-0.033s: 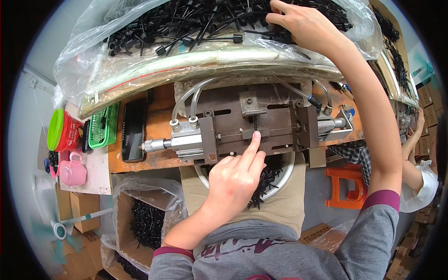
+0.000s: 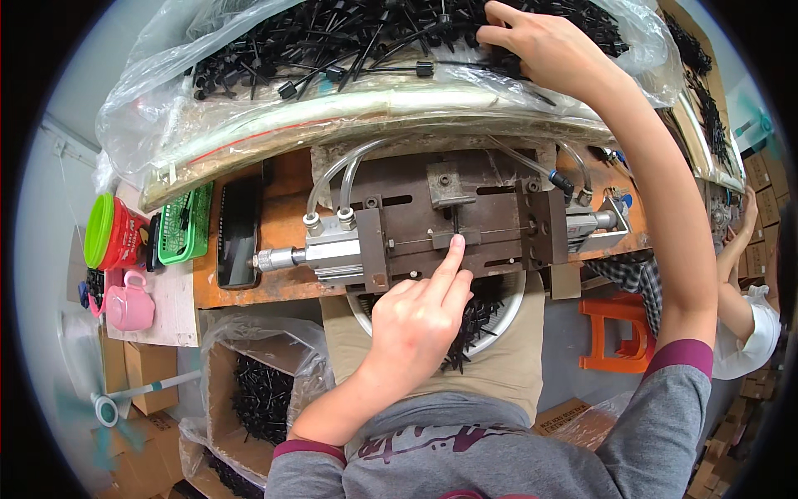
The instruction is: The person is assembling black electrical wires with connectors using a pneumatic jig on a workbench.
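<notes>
My left hand (image 2: 422,320) reaches over a brown metal clamping fixture (image 2: 495,218), index finger stretched out. Its tip touches the small block at the fixture's middle, at the lower end of a thin black stem (image 2: 455,218). The other fingers are partly bent and hold nothing I can see. Far off at the top, my right hand (image 2: 549,50) is over a heap of black plastic pieces (image 2: 357,37) with thin stems and thick heads. Thumb and index finger are apart; the other fingertips are hidden, and nothing held shows.
Air cylinders (image 2: 337,254) with clear hoses flank the fixture on the wooden bench (image 2: 287,212). A white basin (image 2: 507,320) of black pieces sits on my lap. A phone-like black slab (image 2: 239,233), green basket (image 2: 197,224) and pink cup (image 2: 131,301) lie left; an orange stool (image 2: 615,333) and another person's arm (image 2: 736,249) are right.
My right hand has shifted very slightly right over the heap, and a few thin black stems beside it have moved. My left hand stays on the fixture.
</notes>
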`<state>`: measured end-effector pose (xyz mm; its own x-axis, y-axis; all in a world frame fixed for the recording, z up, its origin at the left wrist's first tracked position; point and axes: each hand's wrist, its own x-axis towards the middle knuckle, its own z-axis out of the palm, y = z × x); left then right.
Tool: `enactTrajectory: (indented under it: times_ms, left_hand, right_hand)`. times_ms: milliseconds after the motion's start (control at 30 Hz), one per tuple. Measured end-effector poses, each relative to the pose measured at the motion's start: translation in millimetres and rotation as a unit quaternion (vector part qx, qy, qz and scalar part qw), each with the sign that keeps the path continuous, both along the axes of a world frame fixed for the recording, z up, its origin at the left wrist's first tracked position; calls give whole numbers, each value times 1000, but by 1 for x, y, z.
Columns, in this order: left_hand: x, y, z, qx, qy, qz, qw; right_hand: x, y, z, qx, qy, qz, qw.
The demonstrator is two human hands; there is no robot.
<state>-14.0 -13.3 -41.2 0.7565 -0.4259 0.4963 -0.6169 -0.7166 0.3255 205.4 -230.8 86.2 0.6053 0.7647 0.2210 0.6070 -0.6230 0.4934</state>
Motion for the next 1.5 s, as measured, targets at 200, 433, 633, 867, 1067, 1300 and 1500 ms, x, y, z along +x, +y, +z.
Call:
enactTrajectory:
  times_ms: [200, 433, 633, 867, 1067, 1300, 1500]
  left_hand:
    - [3, 1, 1, -6, 4, 5, 1000]
    - [4, 3, 0, -21, 2, -4, 1000]
    - [-5, 15, 17, -102, 96, -93, 986]
    - [20, 12, 50, -332, 25, -42, 942]
    - [49, 0, 67, -294, -145, -57, 943]
    - [0, 14, 63, -290, 42, -129, 947]
    - [-18, 16, 22, -221, 79, -22, 972]
  right_hand:
    - [-10, -14, 10, 74, 34, 22, 996]
    - [-19, -19, 27, 528, 179, -83, 826]
    - [-25, -33, 33, 688, 243, -42, 682]
    - [-57, -18, 8, 743, 253, 62, 616]
    - [-129, 31, -22, 763, 351, 107, 532]
    - [-157, 20, -53, 813, 412, 40, 409]
    - [-173, 15, -65, 824, 267, 50, 496]
